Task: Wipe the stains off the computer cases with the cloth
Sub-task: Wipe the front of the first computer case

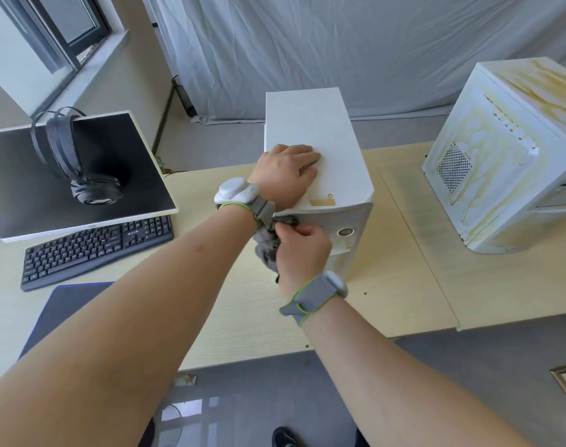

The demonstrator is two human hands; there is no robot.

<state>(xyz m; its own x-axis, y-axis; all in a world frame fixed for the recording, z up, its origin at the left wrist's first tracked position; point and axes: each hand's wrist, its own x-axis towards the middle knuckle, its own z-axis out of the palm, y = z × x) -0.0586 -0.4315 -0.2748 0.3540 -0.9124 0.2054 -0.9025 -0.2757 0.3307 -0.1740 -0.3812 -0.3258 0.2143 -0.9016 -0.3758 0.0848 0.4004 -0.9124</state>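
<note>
Upright case [320,150] — front toward camera

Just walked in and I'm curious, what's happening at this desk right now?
A person is cleaning computer cases. The left hand rests flat on top of the middle white case, steadying it, while the right hand grips a grey cloth against its front panel. The case on the right is streaked with yellowish stains.

An office: desk [404,253] with monitor [81,175], keyboard [94,250], headphones [78,162].
</note>
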